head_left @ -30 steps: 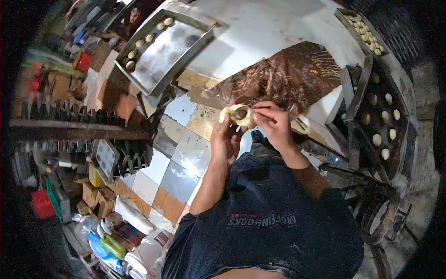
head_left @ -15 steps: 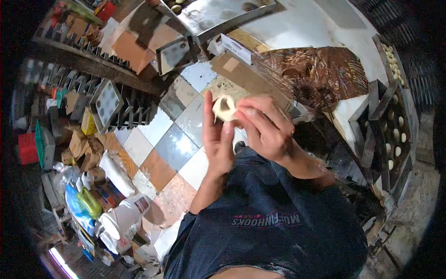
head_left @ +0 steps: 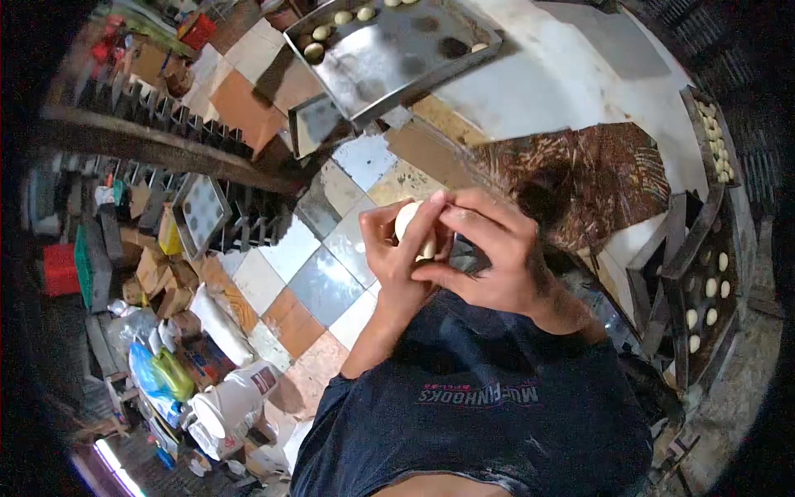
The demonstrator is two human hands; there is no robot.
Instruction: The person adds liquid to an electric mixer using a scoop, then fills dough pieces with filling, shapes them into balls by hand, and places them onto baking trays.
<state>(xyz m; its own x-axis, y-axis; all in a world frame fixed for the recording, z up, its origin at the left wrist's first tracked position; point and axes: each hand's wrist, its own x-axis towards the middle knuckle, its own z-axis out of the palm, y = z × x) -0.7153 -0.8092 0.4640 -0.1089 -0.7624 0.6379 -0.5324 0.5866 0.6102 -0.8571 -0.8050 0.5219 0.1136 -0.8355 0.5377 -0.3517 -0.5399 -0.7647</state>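
A pale piece of dough (head_left: 407, 220) sits in my left hand (head_left: 397, 257), whose fingers wrap round it in front of my body. My right hand (head_left: 494, 253) comes in from the right, its fingers bent against the dough and the left fingertips. The fingers hide much of the dough, and no dark filling shows in it now. Beyond the hands, a dark brown mass (head_left: 580, 178) is spread on the pale worktop (head_left: 563, 74).
A metal tray (head_left: 381, 74) with several dough balls lies at the top. More balls fill a narrow tray (head_left: 714, 137) and a dark tray (head_left: 704, 290) on the right. Left are racks, boxes and a white bucket (head_left: 236, 398) on the tiled floor.
The dough, earlier open round a dark filling, is now enclosed by my left fingers. My right hand has closed in over it. The view has shifted, with the worktop and trays displaced in frame.
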